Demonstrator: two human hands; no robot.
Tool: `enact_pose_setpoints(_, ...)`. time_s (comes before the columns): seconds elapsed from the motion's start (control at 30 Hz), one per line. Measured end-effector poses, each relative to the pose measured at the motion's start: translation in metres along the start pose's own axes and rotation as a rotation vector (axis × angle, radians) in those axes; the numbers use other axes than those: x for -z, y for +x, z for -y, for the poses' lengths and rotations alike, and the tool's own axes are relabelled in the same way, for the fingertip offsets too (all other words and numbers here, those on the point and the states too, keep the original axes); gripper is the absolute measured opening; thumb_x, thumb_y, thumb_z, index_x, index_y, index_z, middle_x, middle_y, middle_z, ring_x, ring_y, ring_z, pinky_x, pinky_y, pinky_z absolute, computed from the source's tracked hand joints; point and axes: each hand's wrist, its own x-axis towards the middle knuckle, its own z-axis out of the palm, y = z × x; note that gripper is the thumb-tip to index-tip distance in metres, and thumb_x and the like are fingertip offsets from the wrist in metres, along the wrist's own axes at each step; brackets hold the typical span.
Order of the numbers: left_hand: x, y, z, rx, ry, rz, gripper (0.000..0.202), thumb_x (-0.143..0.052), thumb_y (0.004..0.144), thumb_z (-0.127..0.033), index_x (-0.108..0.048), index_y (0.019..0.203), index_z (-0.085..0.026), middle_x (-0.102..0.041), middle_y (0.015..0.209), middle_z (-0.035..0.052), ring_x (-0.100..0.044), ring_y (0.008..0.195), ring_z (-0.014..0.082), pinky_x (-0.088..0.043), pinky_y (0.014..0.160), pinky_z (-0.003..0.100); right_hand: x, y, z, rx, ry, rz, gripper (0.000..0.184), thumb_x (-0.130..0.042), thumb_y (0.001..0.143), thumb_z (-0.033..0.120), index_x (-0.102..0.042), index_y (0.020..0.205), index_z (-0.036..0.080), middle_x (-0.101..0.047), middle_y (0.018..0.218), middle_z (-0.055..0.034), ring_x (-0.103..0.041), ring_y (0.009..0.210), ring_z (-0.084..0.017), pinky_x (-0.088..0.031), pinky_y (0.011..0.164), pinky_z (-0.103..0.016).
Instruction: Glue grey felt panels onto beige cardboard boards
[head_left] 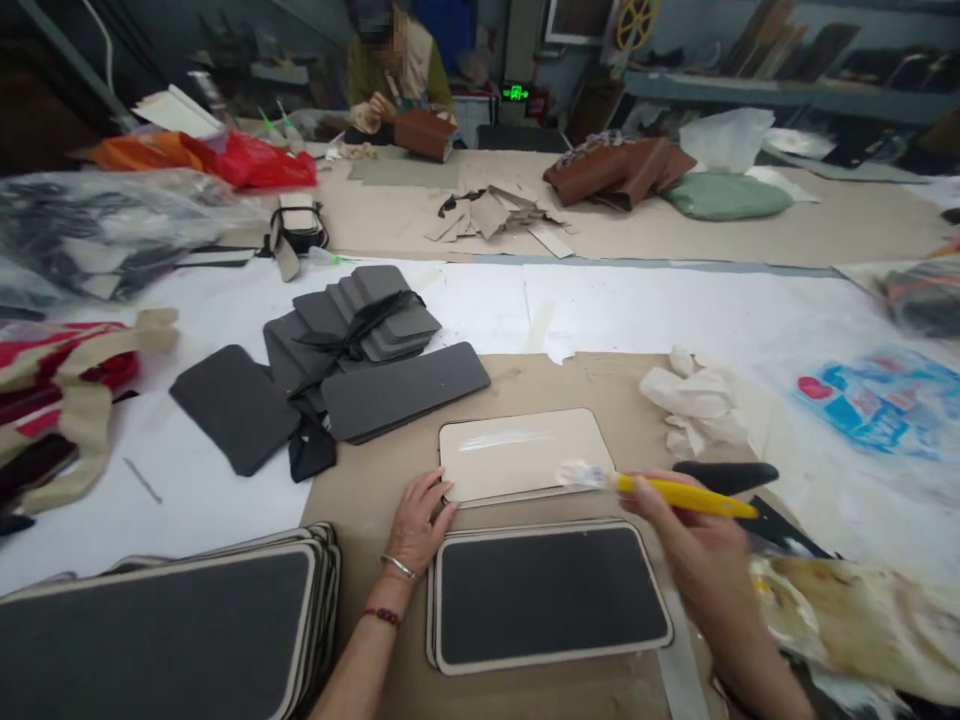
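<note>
A beige rectangular panel (pixel 525 450) with rounded corners and a dark edge lies in front of me, a wet-looking streak shining on it. My left hand (pixel 421 515) rests with outstretched fingers against its left edge near the lower corner. In my right hand (pixel 694 540) is a yellow-handled brush (pixel 675 493). The brush's whitish, blurred tip is over the panel's right side; I cannot tell whether it touches. Just below lies a dark panel with a beige border (pixel 555 595), on top of at least one similar piece.
More bordered panels (pixel 165 640) are stacked at lower left. Dark grey pieces (pixel 405 390), some tied with black strips, lie beyond my left hand. Crumpled tissue (pixel 697 400), a blue-printed plastic wrapper (pixel 885 400) and a stained container (pixel 825 610) occupy the right. Another person (pixel 397 80) works across the table.
</note>
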Motion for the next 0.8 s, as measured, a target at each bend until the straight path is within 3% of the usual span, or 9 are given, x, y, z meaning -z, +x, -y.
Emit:
enact_pose_setpoints(0.1,0.000,0.000,-0.001,0.015,-0.006,0.012,0.023,-0.055,0.080,-0.023,-0.056,0.103,-0.020,-0.059,0.111,0.0093,-0.053,0.104,0.0207,-0.048,0.088,0.042,-0.085,0.015,0.014,0.096,0.195,0.203,0.032,-0.058,0.073,0.049,-0.062,0.080,0.017,-0.065,0.076,-0.0060,-0.061,0.067,-0.019,-0.050,0.064,-0.032)
enact_pose_setpoints(0.17,0.001,0.000,-0.001,0.030,-0.013,0.027,0.023,-0.056,0.080,-0.022,-0.056,0.102,-0.020,-0.059,0.112,0.0093,-0.052,0.105,0.0209,-0.049,0.089,0.042,-0.126,0.022,0.010,0.107,0.264,0.275,0.032,-0.057,0.074,0.049,-0.061,0.080,0.017,-0.064,0.076,-0.0055,-0.060,0.066,-0.018,-0.050,0.063,-0.030)
enact_pose_setpoints(0.23,0.001,0.000,-0.001,0.042,-0.022,0.033,0.022,-0.056,0.080,-0.022,-0.057,0.102,-0.020,-0.058,0.112,0.0094,-0.051,0.106,0.0210,-0.048,0.089,0.042,-0.154,0.027,0.004,0.086,0.297,0.322,0.032,-0.056,0.075,0.049,-0.060,0.081,0.017,-0.064,0.075,-0.0050,-0.060,0.066,-0.017,-0.049,0.063,-0.030)
enact_pose_setpoints(0.33,0.001,0.000,-0.001,0.058,-0.030,0.039,0.022,-0.056,0.080,-0.022,-0.056,0.102,-0.020,-0.058,0.113,0.0094,-0.051,0.106,0.0211,-0.048,0.090,0.042,-0.177,0.031,-0.003,0.042,0.273,0.361,0.033,-0.054,0.075,0.048,-0.059,0.083,0.017,-0.065,0.074,-0.0049,-0.060,0.065,-0.018,-0.049,0.063,-0.030)
enact_pose_setpoints(0.4,0.001,0.000,-0.002,0.061,-0.029,0.042,0.022,-0.055,0.080,-0.021,-0.056,0.102,-0.020,-0.058,0.113,0.0093,-0.050,0.106,0.0213,-0.048,0.090,0.042,-0.181,0.035,-0.007,0.025,0.221,0.362,0.034,-0.054,0.074,0.049,-0.060,0.083,0.017,-0.066,0.074,-0.0051,-0.061,0.065,-0.018,-0.049,0.063,-0.030)
enact_pose_setpoints(0.5,0.000,0.000,-0.002,0.056,-0.019,0.036,0.022,-0.056,0.080,-0.021,-0.056,0.102,-0.020,-0.058,0.113,0.0094,-0.050,0.107,0.0219,-0.048,0.090,0.042,-0.170,0.046,-0.018,0.021,0.122,0.322,0.036,-0.053,0.074,0.051,-0.061,0.082,0.017,-0.066,0.073,-0.0058,-0.061,0.064,-0.019,-0.049,0.063,-0.030)
enact_pose_setpoints(0.8,-0.001,-0.001,0.002,0.023,0.001,0.034,0.024,-0.057,0.079,-0.024,-0.057,0.103,-0.022,-0.058,0.112,0.0089,-0.052,0.104,0.0230,-0.048,0.088,0.043,-0.078,0.107,-0.072,0.019,-0.148,0.000,0.043,-0.052,0.073,0.053,-0.064,0.077,0.013,-0.066,0.062,-0.0082,-0.063,0.062,-0.022,-0.048,0.060,-0.032)
